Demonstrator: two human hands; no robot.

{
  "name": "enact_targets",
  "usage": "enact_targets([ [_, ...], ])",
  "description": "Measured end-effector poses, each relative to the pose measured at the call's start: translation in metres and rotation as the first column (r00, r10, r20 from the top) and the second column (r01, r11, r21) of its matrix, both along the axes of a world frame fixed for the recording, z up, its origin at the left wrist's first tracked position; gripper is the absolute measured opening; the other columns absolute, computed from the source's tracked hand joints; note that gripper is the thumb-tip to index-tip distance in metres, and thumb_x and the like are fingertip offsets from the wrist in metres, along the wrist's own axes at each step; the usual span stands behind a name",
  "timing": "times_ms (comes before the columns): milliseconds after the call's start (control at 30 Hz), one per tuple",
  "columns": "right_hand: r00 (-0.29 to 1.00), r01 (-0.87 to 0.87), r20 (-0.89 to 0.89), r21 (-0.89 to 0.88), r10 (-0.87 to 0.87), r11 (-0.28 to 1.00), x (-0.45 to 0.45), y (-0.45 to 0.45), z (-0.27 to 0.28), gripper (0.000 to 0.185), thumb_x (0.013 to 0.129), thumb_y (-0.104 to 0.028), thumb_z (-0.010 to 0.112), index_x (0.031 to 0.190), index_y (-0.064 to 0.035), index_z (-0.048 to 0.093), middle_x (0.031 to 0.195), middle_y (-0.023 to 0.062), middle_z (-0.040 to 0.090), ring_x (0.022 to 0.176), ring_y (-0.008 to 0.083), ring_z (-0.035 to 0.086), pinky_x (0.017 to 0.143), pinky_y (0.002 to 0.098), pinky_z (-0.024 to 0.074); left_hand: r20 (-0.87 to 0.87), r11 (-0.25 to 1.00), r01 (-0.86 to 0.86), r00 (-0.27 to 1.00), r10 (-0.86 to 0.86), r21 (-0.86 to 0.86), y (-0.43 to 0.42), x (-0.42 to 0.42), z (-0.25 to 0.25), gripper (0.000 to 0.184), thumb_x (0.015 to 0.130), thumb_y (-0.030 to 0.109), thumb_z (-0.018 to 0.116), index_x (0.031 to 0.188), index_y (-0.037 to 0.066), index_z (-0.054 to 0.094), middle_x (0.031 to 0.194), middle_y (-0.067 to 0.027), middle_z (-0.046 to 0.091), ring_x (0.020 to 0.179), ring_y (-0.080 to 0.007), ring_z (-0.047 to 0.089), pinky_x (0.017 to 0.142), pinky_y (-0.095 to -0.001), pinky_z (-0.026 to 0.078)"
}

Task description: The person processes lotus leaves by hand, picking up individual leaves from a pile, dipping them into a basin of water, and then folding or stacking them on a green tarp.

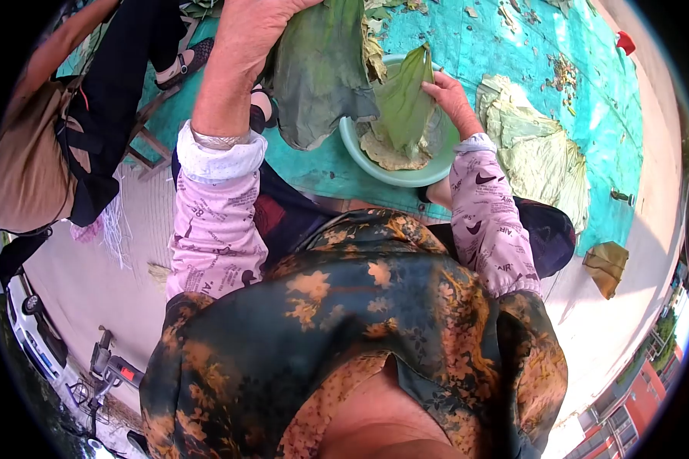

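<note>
A large dark green leaf (321, 73) hangs from my left hand (264, 19), whose fingers are closed at the top edge of the view and partly cut off. My right hand (450, 96) pinches the edge of a lighter green leaf (406, 103). That leaf is held over a pale green basin (413, 178), which has a yellowish leaf piece (390, 155) inside. The dark leaf overlaps the basin's left rim. To the right of the basin, a stack of pale, flattened leaves (532, 138) lies on the turquoise sheet (605, 99).
At the left sits another person (34, 161) in dark trousers, beside a low stool frame (147, 138). A brown leaf piece (607, 268) lies at the sheet's lower right edge. Debris (563, 76) is scattered on the sheet. A bicycle (103, 375) and white car (34, 329) stand far left.
</note>
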State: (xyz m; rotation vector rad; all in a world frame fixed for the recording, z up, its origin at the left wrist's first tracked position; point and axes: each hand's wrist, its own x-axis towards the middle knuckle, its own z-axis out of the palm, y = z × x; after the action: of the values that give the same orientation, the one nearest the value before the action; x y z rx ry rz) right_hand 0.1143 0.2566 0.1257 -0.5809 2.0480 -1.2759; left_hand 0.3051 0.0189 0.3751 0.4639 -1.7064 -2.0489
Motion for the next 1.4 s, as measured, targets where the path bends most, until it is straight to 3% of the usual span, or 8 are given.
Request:
enact_targets([
  [67, 0.983, -0.065, -0.171, 0.054, 0.073, 0.996, -0.002, 0.005, 0.002, 0.026, 0.081, -0.015, 0.059, 0.104, -0.0035, 0.062, 0.086, 0.0004, 0.063, 0.079, 0.0090, 0.056, 0.074, 0.0248, 0.0453, -0.033, 0.999, 0.044, 0.999, -0.043, 0.030, 0.000, -0.001, -0.001, 0.024, 0.075, 0.006, 0.069, 0.097, -0.002, 0.061, 0.081, -0.0060, 0.065, 0.065, -0.0126, 0.062, 0.059, -0.0252, 0.051],
  [167, 0.990, 0.141, -0.007, -0.089, -0.143, 0.986, 0.003, 0.001, 0.022, 0.026, 0.082, -0.016, 0.059, 0.103, -0.0024, 0.062, 0.086, 0.0010, 0.063, 0.078, 0.0095, 0.056, 0.072, 0.0253, 0.0453, -0.004, 1.000, 0.020, 1.000, -0.020, -0.010, -0.008, -0.002, -0.007, 0.024, 0.075, 0.006, 0.069, 0.097, -0.002, 0.061, 0.081, -0.0056, 0.065, 0.065, -0.0123, 0.061, 0.058, -0.0253, 0.051],
  [467, 0.990, 0.137, 0.062, -0.135, -0.129, 0.981, -0.009, 0.006, 0.035, 0.025, 0.081, -0.016, 0.061, 0.101, -0.0012, 0.062, 0.084, -0.0006, 0.062, 0.074, 0.0078, 0.053, 0.067, 0.0236, 0.0435, 0.012, 0.998, 0.062, 0.998, -0.062, -0.014, -0.004, 0.000, 0.000, 0.025, 0.076, 0.005, 0.068, 0.098, -0.004, 0.059, 0.082, -0.0059, 0.064, 0.064, -0.0121, 0.060, 0.057, -0.0254, 0.049],
  [567, 0.995, 0.062, -0.070, -0.090, -0.068, 0.994, -0.022, 0.007, 0.026, 0.023, 0.081, -0.015, 0.061, 0.100, -0.0019, 0.063, 0.081, -0.0018, 0.061, 0.072, 0.0075, 0.052, 0.066, 0.0245, 0.0433, 0.020, 0.998, 0.057, 0.998, -0.057, -0.021, -0.004, 0.001, -0.001, 0.025, 0.077, 0.005, 0.067, 0.098, -0.004, 0.059, 0.082, -0.0059, 0.064, 0.065, -0.0121, 0.060, 0.057, -0.0254, 0.049],
  [700, 0.984, 0.165, 0.102, -0.192, -0.148, 0.967, -0.015, 0.008, 0.056, 0.022, 0.082, -0.019, 0.060, 0.099, -0.0051, 0.064, 0.078, -0.0026, 0.060, 0.067, 0.0067, 0.049, 0.063, 0.0233, 0.0405, 0.076, 0.994, 0.078, 0.994, -0.072, -0.079, -0.008, -0.001, -0.004, 0.026, 0.076, 0.006, 0.068, 0.099, -0.004, 0.060, 0.083, -0.0057, 0.064, 0.066, -0.0121, 0.060, 0.058, -0.0255, 0.049],
  [900, 0.993, 0.091, 0.090, -0.194, -0.075, 0.977, -0.018, 0.008, 0.072, 0.025, 0.083, -0.016, 0.059, 0.105, -0.0039, 0.062, 0.083, -0.0025, 0.061, 0.072, 0.0068, 0.053, 0.066, 0.0223, 0.0441, 0.014, 0.992, 0.114, 0.993, -0.113, -0.051, -0.007, -0.003, -0.005, 0.028, 0.075, 0.007, 0.069, 0.099, -0.004, 0.060, 0.083, -0.0051, 0.064, 0.067, -0.0121, 0.060, 0.060, -0.0255, 0.049],
  [1233, 0.996, 0.004, -0.084, -0.178, -0.019, 0.984, -0.023, 0.015, 0.088, 0.028, 0.083, -0.022, 0.060, 0.106, -0.0055, 0.063, 0.086, -0.0018, 0.063, 0.072, 0.0074, 0.053, 0.064, 0.0235, 0.0420, 0.179, 0.974, 0.088, 0.983, -0.050, -0.209, -0.024, -0.006, -0.032, 0.030, 0.077, 0.013, 0.070, 0.102, 0.000, 0.060, 0.087, -0.0051, 0.065, 0.074, -0.0116, 0.062, 0.070, -0.0243, 0.050],
  [1400, 0.970, 0.096, -0.217, -0.086, -0.112, 0.992, -0.060, 0.051, 0.140, 0.028, 0.084, -0.025, 0.059, 0.106, -0.0080, 0.063, 0.087, -0.0021, 0.062, 0.073, 0.0071, 0.053, 0.065, 0.0236, 0.0426, 0.122, 0.987, 0.139, 0.984, -0.129, -0.075, -0.020, -0.012, -0.029, 0.033, 0.076, 0.009, 0.070, 0.105, -0.001, 0.059, 0.091, -0.0071, 0.065, 0.073, -0.0132, 0.062, 0.069, -0.0264, 0.051],
])
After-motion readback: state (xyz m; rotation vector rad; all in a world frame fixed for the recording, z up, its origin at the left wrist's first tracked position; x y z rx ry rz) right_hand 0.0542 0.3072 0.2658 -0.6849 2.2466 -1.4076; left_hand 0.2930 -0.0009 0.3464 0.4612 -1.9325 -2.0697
